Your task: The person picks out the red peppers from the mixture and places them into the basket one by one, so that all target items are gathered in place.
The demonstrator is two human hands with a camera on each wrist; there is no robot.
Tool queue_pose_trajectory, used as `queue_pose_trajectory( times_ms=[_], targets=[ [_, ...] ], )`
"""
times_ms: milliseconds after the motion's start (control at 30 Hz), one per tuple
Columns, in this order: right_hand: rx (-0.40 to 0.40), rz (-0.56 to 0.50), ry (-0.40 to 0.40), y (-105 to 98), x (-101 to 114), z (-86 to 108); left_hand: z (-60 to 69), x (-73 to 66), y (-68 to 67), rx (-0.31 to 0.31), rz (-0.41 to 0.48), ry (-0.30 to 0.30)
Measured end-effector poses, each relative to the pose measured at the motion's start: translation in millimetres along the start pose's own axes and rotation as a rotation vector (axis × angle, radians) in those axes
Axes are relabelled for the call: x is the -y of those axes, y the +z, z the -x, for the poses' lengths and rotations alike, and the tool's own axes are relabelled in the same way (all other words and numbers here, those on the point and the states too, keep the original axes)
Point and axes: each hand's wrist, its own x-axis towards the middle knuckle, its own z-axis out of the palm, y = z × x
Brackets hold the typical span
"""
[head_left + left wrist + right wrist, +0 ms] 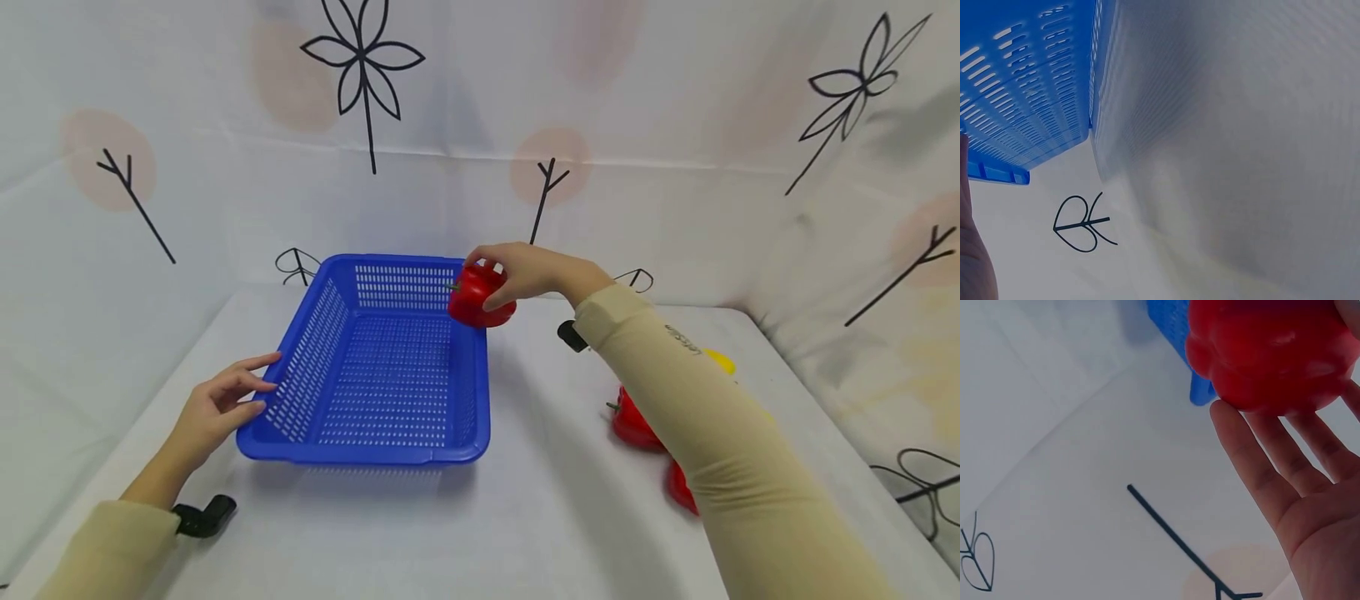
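Observation:
My right hand [517, 271] grips a red bell pepper [472, 298] with a green stem, held above the right rim of a blue plastic basket [390, 454]. In the right wrist view the fingers and thumb lie around the glossy pepper [1272, 359], and a corner of the basket [1172, 325] shows behind it. The left hand [217, 408] touches the basket's left side with its fingers spread along the rim. Only a sliver of that hand [974, 262] appears in the left wrist view, beside the perforated basket wall [1029, 94]. No pepper is visible inside the basket.
Right of the basket, partly hidden by my right sleeve, lie a red pepper [633, 423], another red piece [680, 490] and something yellow [720, 360]. A white cloth with drawn plants [450, 200] hangs behind the white table [360, 542].

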Motion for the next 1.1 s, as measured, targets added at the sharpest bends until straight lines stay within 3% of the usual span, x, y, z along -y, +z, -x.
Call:
queue_pose_trajectory(
  times_ms=[667, 1100],
  targets=[
    [0.029, 0.059, -0.084, 17, 28, -34.0, -2.0, 0.4, 0.2, -0.005, 0.023, 0.005],
    [0.031, 0.027, -0.091, 35, 40, -67.0, -1.9, -0.5, 0.7, -0.004, 0.020, 0.011]
  ],
)
